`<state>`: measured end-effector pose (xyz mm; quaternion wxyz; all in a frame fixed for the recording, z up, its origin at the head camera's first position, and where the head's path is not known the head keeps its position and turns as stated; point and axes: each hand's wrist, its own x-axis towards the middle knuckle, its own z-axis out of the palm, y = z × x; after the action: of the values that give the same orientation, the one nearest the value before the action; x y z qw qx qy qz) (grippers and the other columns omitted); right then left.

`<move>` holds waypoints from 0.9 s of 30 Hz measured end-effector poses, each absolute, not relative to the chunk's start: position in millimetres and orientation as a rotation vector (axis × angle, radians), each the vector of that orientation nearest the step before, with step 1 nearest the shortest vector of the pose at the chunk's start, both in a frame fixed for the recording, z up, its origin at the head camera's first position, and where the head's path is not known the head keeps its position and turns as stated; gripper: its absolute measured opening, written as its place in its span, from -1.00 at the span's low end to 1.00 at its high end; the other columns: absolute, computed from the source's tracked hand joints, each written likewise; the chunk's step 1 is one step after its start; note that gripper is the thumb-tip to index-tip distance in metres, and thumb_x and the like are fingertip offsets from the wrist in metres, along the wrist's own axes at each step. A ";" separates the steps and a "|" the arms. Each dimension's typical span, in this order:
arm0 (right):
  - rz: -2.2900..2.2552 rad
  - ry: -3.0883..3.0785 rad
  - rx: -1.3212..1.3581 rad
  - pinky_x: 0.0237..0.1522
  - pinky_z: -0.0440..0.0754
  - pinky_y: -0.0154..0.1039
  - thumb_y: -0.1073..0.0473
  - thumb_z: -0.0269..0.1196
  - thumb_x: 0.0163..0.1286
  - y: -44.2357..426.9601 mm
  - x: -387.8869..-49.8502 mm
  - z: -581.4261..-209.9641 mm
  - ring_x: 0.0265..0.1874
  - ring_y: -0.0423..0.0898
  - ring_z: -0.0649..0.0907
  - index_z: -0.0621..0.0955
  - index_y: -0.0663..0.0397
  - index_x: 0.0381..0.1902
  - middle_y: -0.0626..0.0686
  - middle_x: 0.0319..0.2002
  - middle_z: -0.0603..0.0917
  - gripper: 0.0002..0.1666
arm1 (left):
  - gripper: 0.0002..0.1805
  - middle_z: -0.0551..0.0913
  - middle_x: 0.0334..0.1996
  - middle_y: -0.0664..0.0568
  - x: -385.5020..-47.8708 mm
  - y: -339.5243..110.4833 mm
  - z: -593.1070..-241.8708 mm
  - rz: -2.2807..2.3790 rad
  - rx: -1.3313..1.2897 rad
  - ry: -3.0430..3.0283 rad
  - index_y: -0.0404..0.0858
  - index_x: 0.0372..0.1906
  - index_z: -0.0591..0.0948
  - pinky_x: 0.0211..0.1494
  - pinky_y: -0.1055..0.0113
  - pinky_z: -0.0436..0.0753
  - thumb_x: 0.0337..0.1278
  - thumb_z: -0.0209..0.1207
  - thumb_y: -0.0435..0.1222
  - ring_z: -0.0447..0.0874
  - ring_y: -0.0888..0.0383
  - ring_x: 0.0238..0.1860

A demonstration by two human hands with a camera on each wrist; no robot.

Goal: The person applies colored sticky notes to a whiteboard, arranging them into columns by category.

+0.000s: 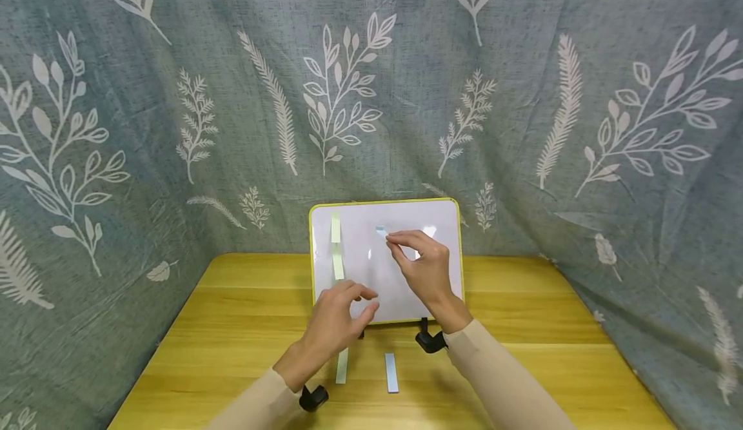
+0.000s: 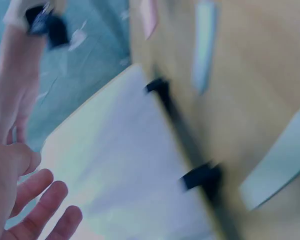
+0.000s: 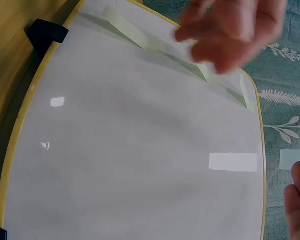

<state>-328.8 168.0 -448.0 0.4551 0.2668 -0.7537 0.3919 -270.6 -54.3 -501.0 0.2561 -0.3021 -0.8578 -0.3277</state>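
A whiteboard [image 1: 400, 298] with a yellow rim leans upright on the table. Near its upper middle, my right hand [image 1: 426, 269] pinches a light blue sticky strip [image 1: 380, 231] between thumb and fingertips. In the right wrist view that blue strip [image 3: 291, 159] sticks out beyond the fingers. Pale green sticky strips [image 1: 336, 228] run down the board's left side, some bent away from it. My left hand [image 1: 333, 317] hovers before the board's lower left, thumb and fingers apart, holding nothing; it partly covers the lower strips.
On the wooden table [image 1: 232, 352] in front of the board lie a pale green strip [image 1: 342, 367] and a light blue strip [image 1: 391, 372]. The left wrist view adds a pink strip [image 2: 149, 19]. Black stand supports [image 2: 202, 177] hold the board's lower edge. A leaf-patterned curtain [image 1: 406, 127] hangs behind.
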 end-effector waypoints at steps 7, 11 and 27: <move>0.987 -1.858 0.628 0.11 0.93 0.04 0.39 0.64 0.44 162.8 -337.0 -451.5 -0.07 0.09 0.97 0.97 0.13 -0.04 0.10 -0.07 0.98 -0.82 | -0.82 0.92 -0.03 -0.04 -307.6 -64.7 -460.7 -0.927 -0.716 -2.190 -0.17 0.09 0.91 -0.04 0.03 0.87 0.52 0.54 -0.26 0.90 -0.09 -0.07; 0.986 -1.862 0.593 0.15 0.92 -0.02 0.36 0.64 0.46 160.3 -342.7 -453.8 -0.04 0.08 0.96 0.97 0.12 -0.04 0.09 -0.05 0.98 -0.84 | -0.76 0.86 0.04 -0.12 -331.9 -68.8 -443.9 -0.938 -0.653 -2.130 -0.19 0.15 0.90 0.03 -0.13 0.81 0.50 0.55 -0.27 0.86 -0.20 0.04; 0.997 -1.785 0.554 0.15 0.92 0.09 0.39 0.63 0.45 136.9 -365.6 -457.7 -0.03 0.12 0.96 0.97 0.16 -0.07 0.13 -0.06 0.96 -0.86 | -0.58 0.73 0.41 -0.14 -393.4 -67.8 -411.4 -0.842 -0.499 -2.353 -0.08 0.40 0.81 0.58 -0.29 0.58 0.59 0.49 -0.12 0.65 -0.27 0.49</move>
<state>-365.6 136.9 -457.7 0.4896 0.2281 -0.7348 0.4103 -393.4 -67.8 -411.4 0.2922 -0.1874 -0.8830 -0.3159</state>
